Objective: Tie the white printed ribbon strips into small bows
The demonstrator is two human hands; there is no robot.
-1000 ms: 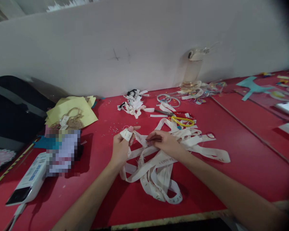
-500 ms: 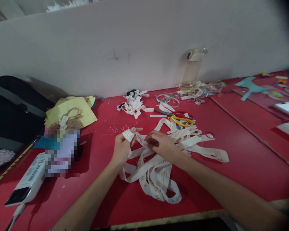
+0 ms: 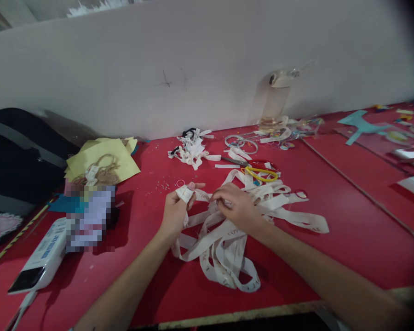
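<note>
My left hand (image 3: 175,212) is closed on a white printed ribbon (image 3: 229,232), one part of which lies across its thumb. The ribbon's loose loops spread over the red table below and to the right of both hands. My right hand (image 3: 239,207) has its fingers curled together at the stretch of ribbon that runs from the left hand. Behind the right hand lie scissors (image 3: 262,174) with a yellow and a red handle. Further back sits a heap of short white ribbon pieces with black bands (image 3: 191,149).
A white power bank (image 3: 41,255) with a cable lies at left, near yellow paper (image 3: 122,163) and a dark bag (image 3: 17,156). A clear pump bottle (image 3: 274,103) stands against the grey wall. Rings (image 3: 241,143) and blue scraps (image 3: 360,124) lie towards the back right.
My right hand has shifted slightly, its fingers raised a little at the ribbon. My left hand stays almost in place with the ribbon over its thumb.
</note>
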